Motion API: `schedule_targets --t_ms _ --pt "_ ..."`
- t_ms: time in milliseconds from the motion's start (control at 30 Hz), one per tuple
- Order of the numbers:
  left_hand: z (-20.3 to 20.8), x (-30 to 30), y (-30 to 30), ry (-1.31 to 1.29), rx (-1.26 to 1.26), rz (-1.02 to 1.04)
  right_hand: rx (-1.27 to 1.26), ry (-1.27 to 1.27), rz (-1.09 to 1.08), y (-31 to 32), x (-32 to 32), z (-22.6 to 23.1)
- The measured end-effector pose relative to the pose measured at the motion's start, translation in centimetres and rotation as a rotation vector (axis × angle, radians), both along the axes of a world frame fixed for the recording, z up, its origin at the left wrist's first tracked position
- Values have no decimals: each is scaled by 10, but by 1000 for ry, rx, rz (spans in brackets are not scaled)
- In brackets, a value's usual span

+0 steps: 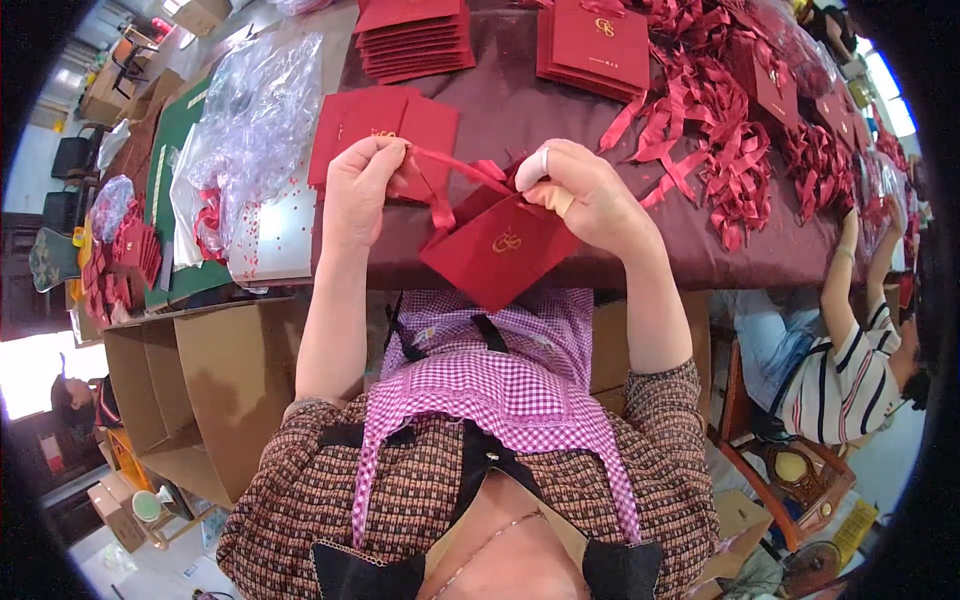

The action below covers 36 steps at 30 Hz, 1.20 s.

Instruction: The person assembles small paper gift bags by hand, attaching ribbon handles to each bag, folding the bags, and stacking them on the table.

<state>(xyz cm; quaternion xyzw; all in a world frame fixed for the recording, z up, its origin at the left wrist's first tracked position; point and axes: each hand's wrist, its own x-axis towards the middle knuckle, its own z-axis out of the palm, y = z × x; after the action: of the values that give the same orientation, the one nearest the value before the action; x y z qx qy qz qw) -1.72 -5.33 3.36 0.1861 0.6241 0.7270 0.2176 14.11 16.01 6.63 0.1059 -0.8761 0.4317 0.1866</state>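
Observation:
A small red paper gift bag (480, 268) with a gold emblem hangs tilted at the table's near edge. My right hand (592, 200) grips its top edge, the fingers closed around paper and ribbon; white and yellowish wraps cover some fingers. Between the thumb and forefinger of my left hand (358, 188), one end of a red ribbon (450, 163) is pinched. The ribbon runs across to the bag's top, and a loop of it droops beside the bag. Just behind my left hand lie several flat red bags (335, 120). Where the ribbon meets the bag is partly hidden by my right fingers.
A dark red cloth covers the table (500, 70). Stacked red bags (415, 42) and another pile (597, 48) stand at the back. Loose red ribbons (700, 140) heap up at right. Clear plastic wrap (265, 110) lies left; cardboard boxes (230, 385) stand below. A co-worker (845, 370) sits at right.

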Motion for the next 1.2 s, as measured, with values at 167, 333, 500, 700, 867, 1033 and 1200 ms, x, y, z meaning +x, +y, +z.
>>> schedule_targets --t_ms 167,333,500,700,867,1033,1200 --pt "-8 -5 -5 199 -125 77 60 13 -6 -2 -9 0" --pt "-9 5 -7 491 -300 287 24 -46 -6 0 -17 -7" --pt "13 39 -17 764 -418 -120 -80 -138 -20 2 -28 -15" --pt "4 43 -17 772 -470 -249 -212 -113 -38 -3 -34 -20" --pt "2 39 -22 712 -520 -231 -219 -141 -457 39 -36 -25" --pt "0 40 -24 706 -536 -239 52 -331 -461 30 -41 -43" --pt "10 43 -21 616 -598 -276 392 -244 -436 16 -61 -67"
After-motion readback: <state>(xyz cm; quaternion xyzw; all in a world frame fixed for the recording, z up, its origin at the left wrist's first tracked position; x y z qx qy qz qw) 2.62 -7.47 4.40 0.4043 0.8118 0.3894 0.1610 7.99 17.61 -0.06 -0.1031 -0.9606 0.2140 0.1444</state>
